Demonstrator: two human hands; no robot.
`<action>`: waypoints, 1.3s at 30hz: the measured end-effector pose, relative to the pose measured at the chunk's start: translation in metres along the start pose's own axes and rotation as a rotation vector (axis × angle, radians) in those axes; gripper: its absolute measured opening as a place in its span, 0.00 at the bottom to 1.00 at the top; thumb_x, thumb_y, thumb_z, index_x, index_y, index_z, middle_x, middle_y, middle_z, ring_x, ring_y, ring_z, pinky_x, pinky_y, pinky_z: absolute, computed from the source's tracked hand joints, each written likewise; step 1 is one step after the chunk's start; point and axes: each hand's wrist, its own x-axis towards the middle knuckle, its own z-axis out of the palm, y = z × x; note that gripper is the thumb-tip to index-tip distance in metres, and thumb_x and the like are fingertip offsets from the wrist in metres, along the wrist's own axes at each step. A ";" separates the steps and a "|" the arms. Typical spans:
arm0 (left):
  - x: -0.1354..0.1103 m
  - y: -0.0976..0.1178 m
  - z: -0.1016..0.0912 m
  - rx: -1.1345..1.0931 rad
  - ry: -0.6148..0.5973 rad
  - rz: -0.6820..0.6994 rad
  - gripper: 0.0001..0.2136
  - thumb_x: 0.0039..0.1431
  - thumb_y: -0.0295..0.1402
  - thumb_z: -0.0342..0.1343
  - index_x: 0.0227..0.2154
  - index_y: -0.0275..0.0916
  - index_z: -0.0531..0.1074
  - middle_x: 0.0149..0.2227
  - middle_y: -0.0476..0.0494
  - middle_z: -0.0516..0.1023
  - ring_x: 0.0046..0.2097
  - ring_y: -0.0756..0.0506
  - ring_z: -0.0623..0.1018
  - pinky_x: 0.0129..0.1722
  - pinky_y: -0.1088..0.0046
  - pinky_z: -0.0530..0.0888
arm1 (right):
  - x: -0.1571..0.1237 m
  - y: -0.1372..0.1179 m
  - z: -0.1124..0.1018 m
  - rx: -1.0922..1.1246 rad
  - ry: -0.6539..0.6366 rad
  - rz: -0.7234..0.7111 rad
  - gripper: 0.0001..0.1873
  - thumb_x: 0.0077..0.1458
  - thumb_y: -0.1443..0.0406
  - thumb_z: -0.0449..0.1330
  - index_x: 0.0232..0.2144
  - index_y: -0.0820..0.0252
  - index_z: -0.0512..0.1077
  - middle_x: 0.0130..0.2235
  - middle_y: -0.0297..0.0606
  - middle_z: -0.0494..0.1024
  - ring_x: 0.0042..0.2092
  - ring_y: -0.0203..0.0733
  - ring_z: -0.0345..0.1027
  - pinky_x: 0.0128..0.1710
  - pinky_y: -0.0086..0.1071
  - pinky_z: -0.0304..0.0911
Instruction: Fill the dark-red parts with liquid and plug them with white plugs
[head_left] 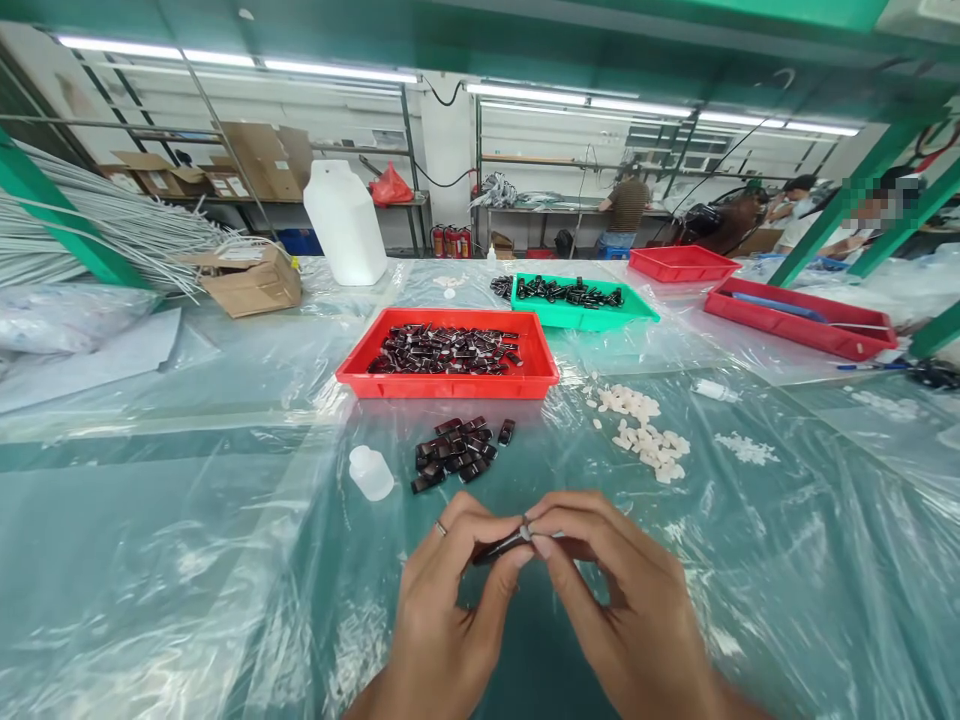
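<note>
My left hand (450, 595), with a ring on one finger, pinches a small dark glossy plastic part (499, 548) near the front middle of the table. My right hand (626, 585) meets it from the right, thumb and fingertips closed on a small pale piece (526, 534) at the part's end. Fingers partly hide both pieces. Just beyond lies a loose pile of similar dark parts (454, 452), with a small white plastic bottle (370, 473) to its left. Small off-white pieces (649, 440) lie heaped to the right.
Behind the pile, a red tray (450, 387) holds many dark parts, as does a green tray (592, 318). Two more red trays (682, 265) stand at the right. A large white jug (345, 225) and a cardboard box (251, 280) stand back left. Plastic sheeting covers the table; people sit farther off.
</note>
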 end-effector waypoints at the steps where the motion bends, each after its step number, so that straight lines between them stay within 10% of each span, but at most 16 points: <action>1: -0.001 0.000 0.000 0.005 0.004 0.006 0.08 0.71 0.24 0.55 0.46 0.45 0.74 0.35 0.51 0.71 0.33 0.51 0.77 0.32 0.77 0.76 | -0.002 -0.001 0.001 -0.005 0.010 -0.002 0.11 0.68 0.75 0.57 0.45 0.58 0.74 0.44 0.36 0.76 0.44 0.30 0.76 0.43 0.17 0.72; 18: -0.002 -0.005 0.003 0.066 0.066 -0.068 0.06 0.71 0.27 0.54 0.43 0.45 0.74 0.32 0.53 0.70 0.26 0.54 0.77 0.25 0.80 0.74 | -0.006 0.004 0.009 0.107 -0.080 0.036 0.16 0.71 0.74 0.50 0.53 0.54 0.70 0.49 0.39 0.73 0.48 0.36 0.74 0.46 0.26 0.72; 26: 0.026 -0.018 -0.002 0.170 -0.009 -0.112 0.07 0.71 0.40 0.56 0.41 0.44 0.75 0.25 0.55 0.75 0.22 0.49 0.78 0.23 0.77 0.77 | 0.018 0.025 -0.031 0.022 0.012 -0.064 0.19 0.69 0.72 0.50 0.57 0.55 0.71 0.53 0.44 0.74 0.48 0.41 0.75 0.48 0.34 0.74; 31: 0.087 -0.037 0.007 0.324 -0.043 -0.206 0.17 0.74 0.46 0.52 0.41 0.34 0.75 0.21 0.56 0.70 0.19 0.52 0.72 0.21 0.76 0.73 | 0.026 0.035 -0.061 0.006 0.204 -0.095 0.18 0.70 0.73 0.47 0.53 0.57 0.72 0.46 0.42 0.74 0.45 0.40 0.73 0.46 0.33 0.72; 36: 0.202 -0.055 0.019 0.591 0.005 -0.286 0.15 0.70 0.38 0.60 0.54 0.36 0.73 0.52 0.38 0.78 0.49 0.40 0.81 0.49 0.55 0.81 | 0.031 0.049 -0.071 0.002 0.243 0.014 0.12 0.74 0.69 0.48 0.50 0.60 0.71 0.44 0.38 0.72 0.37 0.37 0.68 0.35 0.31 0.67; 39: 0.219 -0.058 0.024 0.740 -0.007 -0.323 0.18 0.70 0.38 0.60 0.58 0.37 0.71 0.59 0.36 0.74 0.56 0.37 0.78 0.54 0.50 0.78 | 0.033 0.061 -0.077 -0.030 0.139 0.094 0.11 0.75 0.64 0.50 0.49 0.61 0.71 0.45 0.38 0.73 0.35 0.36 0.67 0.32 0.30 0.66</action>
